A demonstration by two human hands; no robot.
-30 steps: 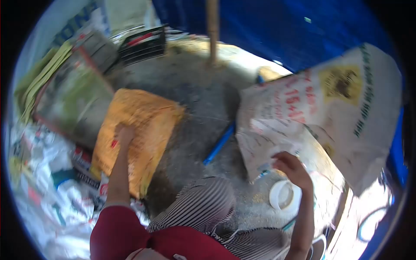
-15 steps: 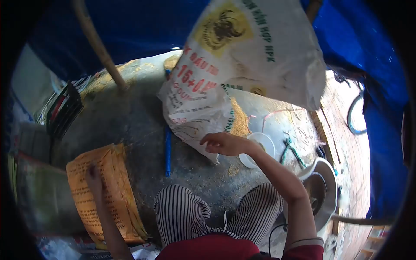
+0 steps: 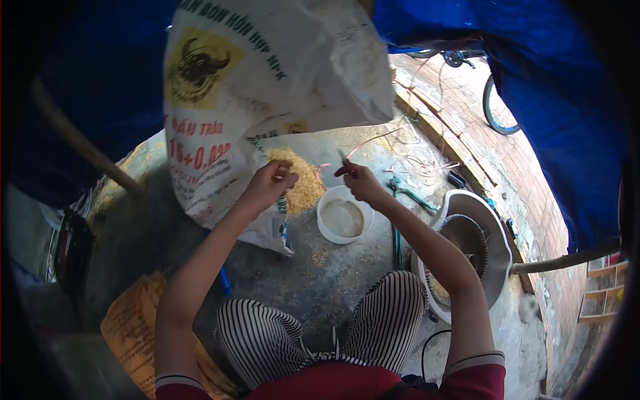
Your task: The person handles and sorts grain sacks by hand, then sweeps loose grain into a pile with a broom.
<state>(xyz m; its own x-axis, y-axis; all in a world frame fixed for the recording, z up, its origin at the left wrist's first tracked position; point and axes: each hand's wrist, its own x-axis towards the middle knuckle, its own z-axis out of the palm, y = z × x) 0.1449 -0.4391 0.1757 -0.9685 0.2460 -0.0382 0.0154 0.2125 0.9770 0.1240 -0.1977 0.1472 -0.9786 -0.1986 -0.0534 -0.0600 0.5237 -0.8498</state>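
A big white woven sack (image 3: 227, 127) printed with a bull's head and red and green lettering stands in front of me. My left hand (image 3: 270, 185) is in front of its right edge, fingers curled together, over a heap of golden grain or husks (image 3: 303, 190). My right hand (image 3: 360, 183) is closed in a pinch above a white plastic bucket (image 3: 343, 217); a small pale sliver (image 3: 342, 155) sticks up from its fingertips, and I cannot tell what it is.
A yellow printed sack (image 3: 137, 333) lies at my left, with a blue stick (image 3: 225, 283) near my knee. To my right are a large pale tub (image 3: 497, 267) with a round sieve-like piece, and green rope (image 3: 410, 193). Blue tarps (image 3: 533, 133) hang around; a bicycle wheel (image 3: 499, 107) shows outside.
My left hand has come from the yellow sack to the white sack's edge. My right hand has moved from the white sack to above the bucket. The view has turned rightward.
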